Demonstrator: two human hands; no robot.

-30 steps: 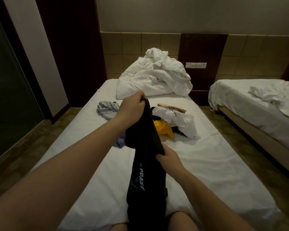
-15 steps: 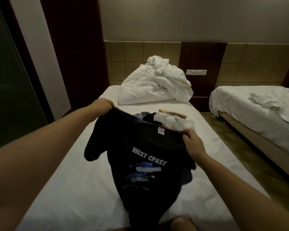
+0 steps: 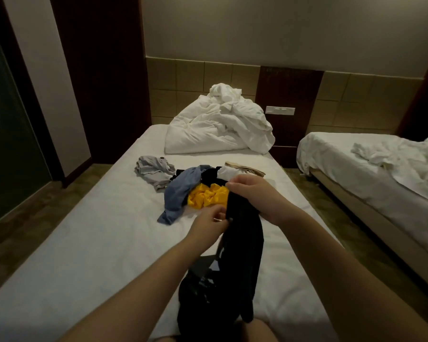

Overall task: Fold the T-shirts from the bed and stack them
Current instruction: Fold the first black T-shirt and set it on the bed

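Right hand [image 3: 255, 196] clenched round top of bunched black cotton T-shirt [image 3: 242, 243], so it hangs straight; left hand [image 3: 210, 224] pinches its edge, probably hunting a seam to spread.

bed [image 3: 97, 243] | white duvet [image 3: 215, 129] | grey shirt [image 3: 153, 171] | blue shirt [image 3: 181, 193] | yellow shirt [image 3: 208, 197]

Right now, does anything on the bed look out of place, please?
Nothing damaged, but untidy: the grey garment, blue garment and yellow garment lie crumpled mid-bed, the white duvet is heaped at the head, and the black T-shirt hangs bunched from the right hand.
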